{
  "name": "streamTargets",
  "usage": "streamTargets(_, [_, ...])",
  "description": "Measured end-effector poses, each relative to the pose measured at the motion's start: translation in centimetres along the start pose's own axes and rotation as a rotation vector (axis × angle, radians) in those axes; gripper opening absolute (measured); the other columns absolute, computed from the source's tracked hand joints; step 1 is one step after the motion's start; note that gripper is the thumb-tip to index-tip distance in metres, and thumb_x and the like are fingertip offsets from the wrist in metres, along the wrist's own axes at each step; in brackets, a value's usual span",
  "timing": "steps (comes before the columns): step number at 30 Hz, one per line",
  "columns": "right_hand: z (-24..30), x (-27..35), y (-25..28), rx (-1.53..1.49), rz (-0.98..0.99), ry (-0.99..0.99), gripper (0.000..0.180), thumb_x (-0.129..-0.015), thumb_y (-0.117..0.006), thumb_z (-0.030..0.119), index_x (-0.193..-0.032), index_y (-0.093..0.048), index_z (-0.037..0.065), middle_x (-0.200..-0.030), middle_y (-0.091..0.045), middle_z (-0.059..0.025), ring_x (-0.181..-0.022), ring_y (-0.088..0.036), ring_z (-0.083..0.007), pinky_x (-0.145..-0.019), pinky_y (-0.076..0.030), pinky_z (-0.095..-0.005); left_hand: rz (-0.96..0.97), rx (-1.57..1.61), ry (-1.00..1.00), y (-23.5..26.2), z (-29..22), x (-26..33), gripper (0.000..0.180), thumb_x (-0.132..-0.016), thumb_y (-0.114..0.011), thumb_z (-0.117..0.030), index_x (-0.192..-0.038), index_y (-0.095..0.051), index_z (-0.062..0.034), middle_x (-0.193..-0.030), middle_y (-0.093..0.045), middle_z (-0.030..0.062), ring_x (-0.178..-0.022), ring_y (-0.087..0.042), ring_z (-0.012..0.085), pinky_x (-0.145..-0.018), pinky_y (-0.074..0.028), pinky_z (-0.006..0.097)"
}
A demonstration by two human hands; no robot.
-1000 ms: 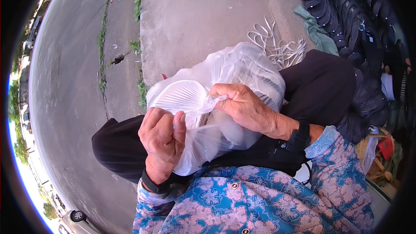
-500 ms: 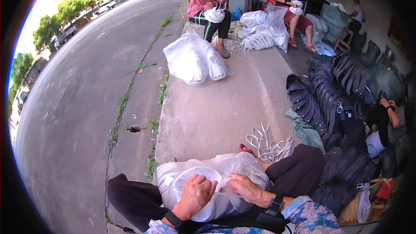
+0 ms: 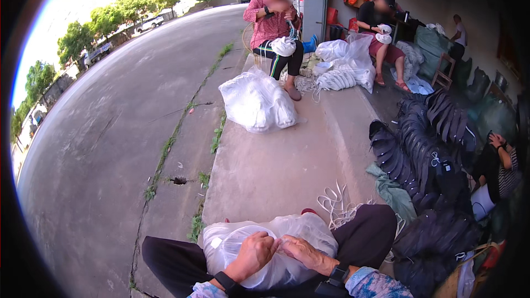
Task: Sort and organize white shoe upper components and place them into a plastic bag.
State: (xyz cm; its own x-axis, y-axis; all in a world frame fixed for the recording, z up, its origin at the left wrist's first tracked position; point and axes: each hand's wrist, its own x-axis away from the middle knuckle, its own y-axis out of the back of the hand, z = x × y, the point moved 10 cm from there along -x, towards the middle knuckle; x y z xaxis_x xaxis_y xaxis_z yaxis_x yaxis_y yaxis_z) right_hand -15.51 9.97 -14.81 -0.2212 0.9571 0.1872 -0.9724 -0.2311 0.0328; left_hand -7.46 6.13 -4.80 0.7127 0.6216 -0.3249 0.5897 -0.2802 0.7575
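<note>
A full white plastic bag [image 3: 243,237] rests between my knees, its thin film bunched and wrinkled with pale contents showing through. My left hand [image 3: 256,255] is closed over the middle of the bag, fingertips pinching its gathered plastic. Close beside it, my right hand [image 3: 302,251] pinches the same gathered plastic between thumb and fingers. Both sets of fingertips nearly touch. Whatever small detail lies between them is hidden.
White cords [image 3: 338,205] lie loose beyond my right knee. Stacked dark shoe-upper-like pieces [image 3: 417,149] fill the right side, by a green cloth [image 3: 389,187]. Ahead, another white bag [image 3: 256,102] stands before a seated person [image 3: 276,27]; other people sit at right.
My hands have drawn closer together at the bunched plastic, the right shifting slightly left. The view has tilted up, and the seated person ahead has raised both hands.
</note>
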Motion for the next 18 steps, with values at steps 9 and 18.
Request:
streamTargets(9, [3.7,-1.5,-0.9,-0.011,0.105,0.044,0.014,-0.086,-0.065,0.010,-0.098,-0.064,0.003,-0.092,-0.067,-0.0036,-0.089,-0.060,-0.0100,-0.082,-0.047,-0.0248,0.058,0.250,0.109,-0.9,2.3,-0.5,0.035,-0.090,-0.061,-0.020,-0.063,-0.054,0.0020,-0.058,-0.048,0.0161,-0.057,-0.050,0.0320,-0.052,-0.040,0.040])
streamTargets(18, [4.1,-2.1,-0.6,-0.018,0.065,0.101,0.020,-0.088,-0.063,0.017,-0.102,-0.066,0.003,-0.087,-0.068,-0.0046,-0.084,-0.062,-0.0107,-0.077,-0.048,-0.0264,0.047,0.289,0.206,-0.4,3.3,-0.1,0.033,-0.090,-0.062,-0.022,-0.072,-0.061,0.0044,-0.059,-0.049,0.0125,-0.052,-0.045,0.0227,-0.049,-0.037,0.035])
